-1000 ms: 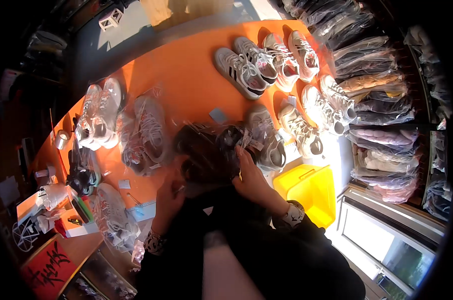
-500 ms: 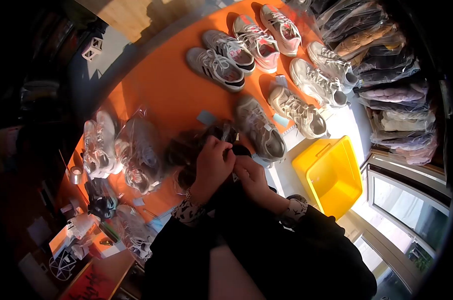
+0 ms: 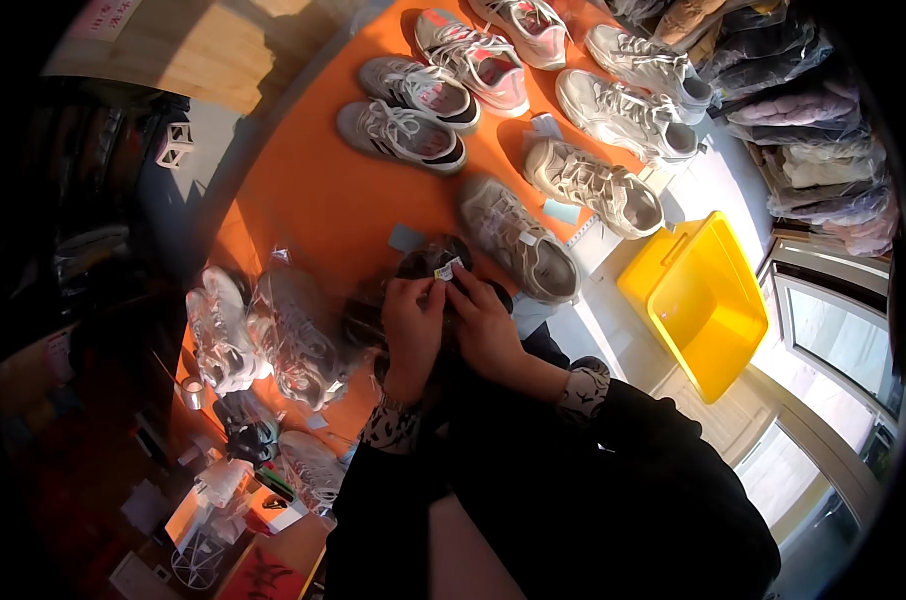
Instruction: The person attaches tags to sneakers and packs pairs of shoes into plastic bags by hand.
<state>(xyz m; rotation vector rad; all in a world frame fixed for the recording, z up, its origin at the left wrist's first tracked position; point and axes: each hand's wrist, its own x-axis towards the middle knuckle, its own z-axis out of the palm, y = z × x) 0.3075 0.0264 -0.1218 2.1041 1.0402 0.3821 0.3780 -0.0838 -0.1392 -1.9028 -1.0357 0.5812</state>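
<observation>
A small white tag (image 3: 447, 270) with print on it is pinched between the fingertips of both hands. My left hand (image 3: 413, 328) grips it from the left, with fingers closed. From the right, my right hand (image 3: 486, 325) is closed on the tag's other side. Dark, glossy shoes (image 3: 365, 318) lie on the orange table beneath and beside my hands, partly hidden by them. Close to my right hand is a grey-beige sneaker (image 3: 518, 240). A pale blue slip (image 3: 406, 237) lies just beyond the dark shoes.
Several pale sneakers (image 3: 403, 130) stand across the orange table (image 3: 293, 190). Plastic-wrapped shoes (image 3: 298, 335) are at the left. A yellow bin (image 3: 708, 310) stands right of the table. Bagged garments (image 3: 813, 120) hang at the far right. Tape (image 3: 192, 392) lies near the left edge.
My view has shifted, so the table's things sit differently in it. The white tag now shows between my fingertips; my hands hid it before. My fingers have straightened somewhat.
</observation>
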